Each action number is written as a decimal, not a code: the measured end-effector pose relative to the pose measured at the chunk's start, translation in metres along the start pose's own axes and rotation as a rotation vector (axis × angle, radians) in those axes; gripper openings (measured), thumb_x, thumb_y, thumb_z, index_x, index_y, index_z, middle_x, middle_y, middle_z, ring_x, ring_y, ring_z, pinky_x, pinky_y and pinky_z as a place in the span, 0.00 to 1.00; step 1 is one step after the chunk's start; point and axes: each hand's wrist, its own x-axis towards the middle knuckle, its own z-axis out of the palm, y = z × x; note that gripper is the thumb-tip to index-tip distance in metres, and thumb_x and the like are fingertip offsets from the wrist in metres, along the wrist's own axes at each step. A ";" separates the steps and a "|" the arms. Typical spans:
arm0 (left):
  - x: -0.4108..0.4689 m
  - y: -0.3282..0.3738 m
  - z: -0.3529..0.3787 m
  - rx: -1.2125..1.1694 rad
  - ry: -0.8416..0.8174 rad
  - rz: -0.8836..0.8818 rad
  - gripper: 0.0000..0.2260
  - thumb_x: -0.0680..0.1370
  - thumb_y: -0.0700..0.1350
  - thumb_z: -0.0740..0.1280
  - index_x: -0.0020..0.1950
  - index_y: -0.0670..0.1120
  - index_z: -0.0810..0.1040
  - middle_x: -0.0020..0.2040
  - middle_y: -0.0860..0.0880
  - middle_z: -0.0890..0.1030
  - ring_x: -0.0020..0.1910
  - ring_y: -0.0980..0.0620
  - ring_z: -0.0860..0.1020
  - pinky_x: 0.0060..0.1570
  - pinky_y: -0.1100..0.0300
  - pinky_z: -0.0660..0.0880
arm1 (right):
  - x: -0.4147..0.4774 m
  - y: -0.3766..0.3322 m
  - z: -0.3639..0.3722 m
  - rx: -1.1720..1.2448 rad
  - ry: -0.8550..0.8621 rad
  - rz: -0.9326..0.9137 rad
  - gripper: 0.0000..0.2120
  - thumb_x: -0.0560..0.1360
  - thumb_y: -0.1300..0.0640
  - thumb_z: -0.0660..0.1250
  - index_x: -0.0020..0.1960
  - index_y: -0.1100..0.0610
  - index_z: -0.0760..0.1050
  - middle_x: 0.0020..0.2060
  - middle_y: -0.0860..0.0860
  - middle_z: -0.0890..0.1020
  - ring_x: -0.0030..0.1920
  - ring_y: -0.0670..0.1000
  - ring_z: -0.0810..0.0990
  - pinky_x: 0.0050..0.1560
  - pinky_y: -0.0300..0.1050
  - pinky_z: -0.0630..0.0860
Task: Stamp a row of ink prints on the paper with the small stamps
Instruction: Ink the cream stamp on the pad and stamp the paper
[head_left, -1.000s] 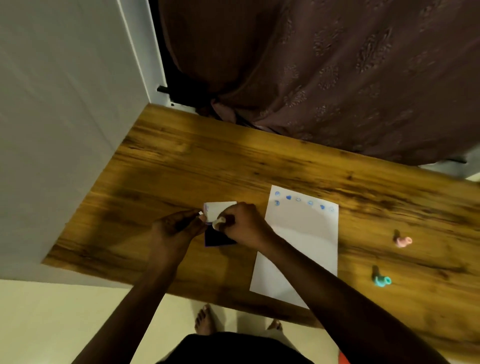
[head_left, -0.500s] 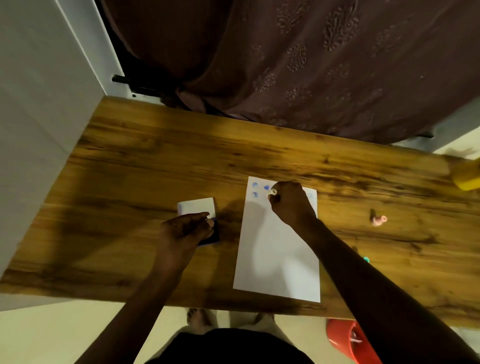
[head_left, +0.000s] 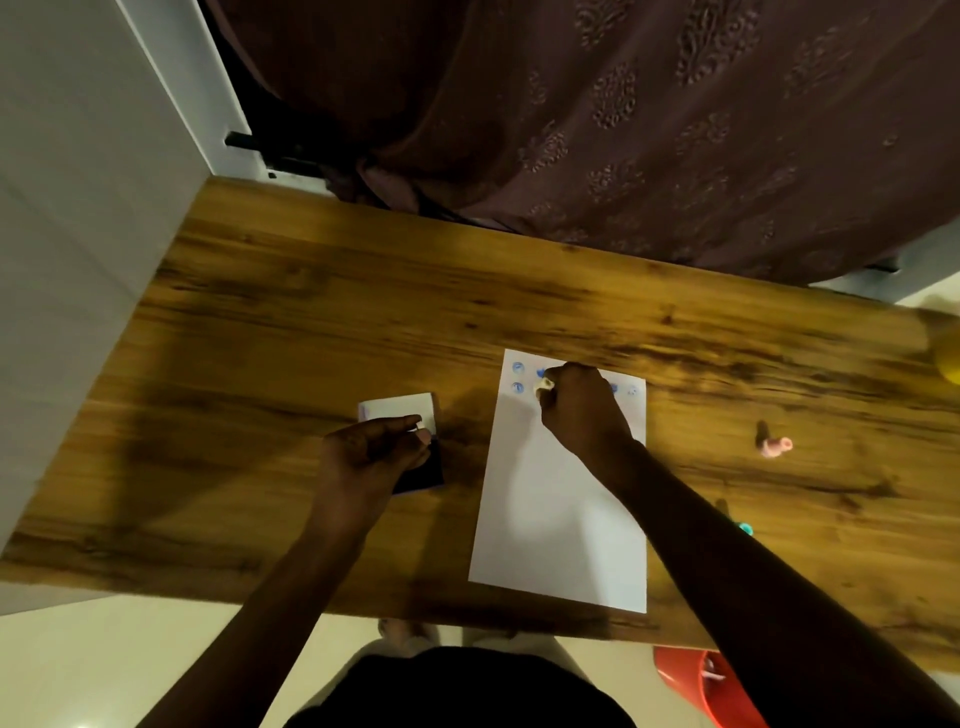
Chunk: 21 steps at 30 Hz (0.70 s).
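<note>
Behind the long wood-grain tabletop (head_left: 363, 322) hangs a dark maroon patterned curtain (head_left: 623, 130), with a pale grey wall (head_left: 78, 208) to the left and cream floor below the near edge. On the table a white rectangular sheet of paper (head_left: 561, 519) lies with its long axis running from the person toward the curtain, tilted slightly. A row of small blue ink prints (head_left: 518, 368) crosses its far end, and one more sits just beneath.

Left of the sheet sits an open dark ink pad with a white lid (head_left: 400, 408); the left hand (head_left: 371, 457) rests on it, fingers curled at its edge. The right hand (head_left: 582, 410) is clamped on a small pale stamp (head_left: 544, 385), held at the second row beside the lone print.

Right of the paper, well apart, a small pink stamp (head_left: 775, 446) lies on its side, and a teal stamp (head_left: 746, 528) peeks from behind the right forearm.
</note>
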 end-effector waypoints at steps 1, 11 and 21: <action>0.000 0.000 0.001 -0.003 0.000 -0.004 0.15 0.74 0.44 0.76 0.60 0.44 0.85 0.57 0.44 0.87 0.56 0.46 0.86 0.55 0.52 0.83 | 0.001 -0.001 0.001 0.001 0.002 0.003 0.18 0.79 0.53 0.69 0.66 0.60 0.79 0.61 0.58 0.83 0.59 0.58 0.83 0.62 0.51 0.79; -0.004 0.013 0.015 0.001 -0.016 -0.003 0.19 0.71 0.47 0.77 0.60 0.42 0.84 0.56 0.42 0.87 0.56 0.45 0.86 0.55 0.50 0.83 | 0.004 -0.001 -0.001 0.019 0.012 0.026 0.16 0.77 0.54 0.72 0.60 0.62 0.80 0.57 0.59 0.84 0.57 0.60 0.83 0.60 0.50 0.79; -0.023 0.029 0.039 0.051 -0.025 0.075 0.11 0.74 0.41 0.77 0.56 0.46 0.86 0.52 0.45 0.88 0.53 0.45 0.87 0.47 0.50 0.85 | 0.006 0.021 -0.041 0.530 0.048 0.100 0.13 0.73 0.54 0.77 0.44 0.65 0.86 0.37 0.60 0.85 0.40 0.56 0.84 0.48 0.50 0.79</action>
